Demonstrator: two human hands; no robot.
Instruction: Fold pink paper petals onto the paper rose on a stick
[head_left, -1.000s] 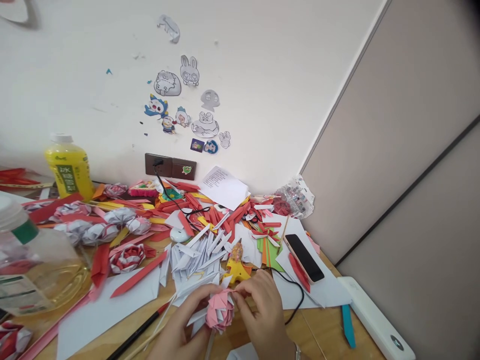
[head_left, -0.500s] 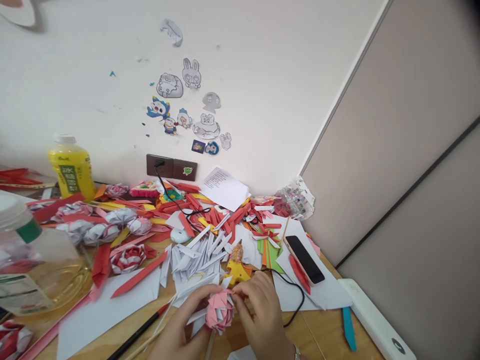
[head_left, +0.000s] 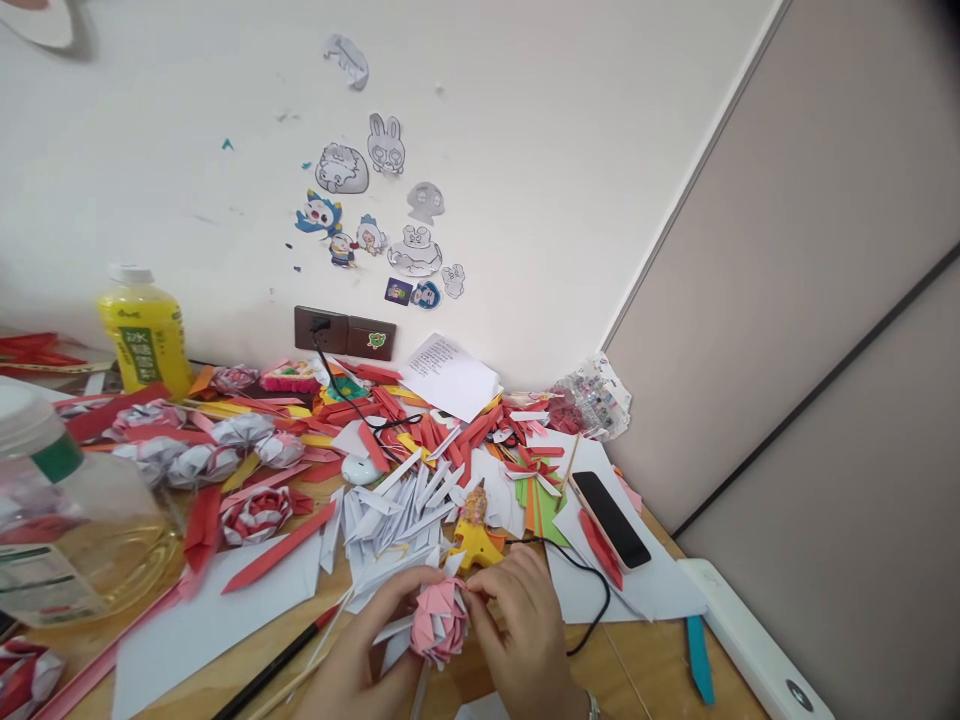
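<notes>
A folded paper flower (head_left: 439, 622), pink with white strips sticking out on its left, is held over the front of the wooden table. My left hand (head_left: 375, 630) grips it from the left, thumb below and fingers above. At its upper right edge, my right hand (head_left: 517, 620) pinches the pink paper between thumb and forefinger. Just behind the hands stands a yellow glue gun (head_left: 475, 540) with a crusted nozzle. A pile of folded white paper strips (head_left: 390, 515) lies behind my left hand.
A black phone (head_left: 611, 520) rests on white paper at the right. Finished paper flowers (head_left: 257, 514) and red strips (head_left: 281, 548) cover the left side. A yellow drink bottle (head_left: 144, 335) and a large clear jug (head_left: 82, 530) stand at the left. A black cable (head_left: 600, 590) curls beside my right hand.
Both hands keep nearly the same hold on the paper flower. The view has shifted very slightly.
</notes>
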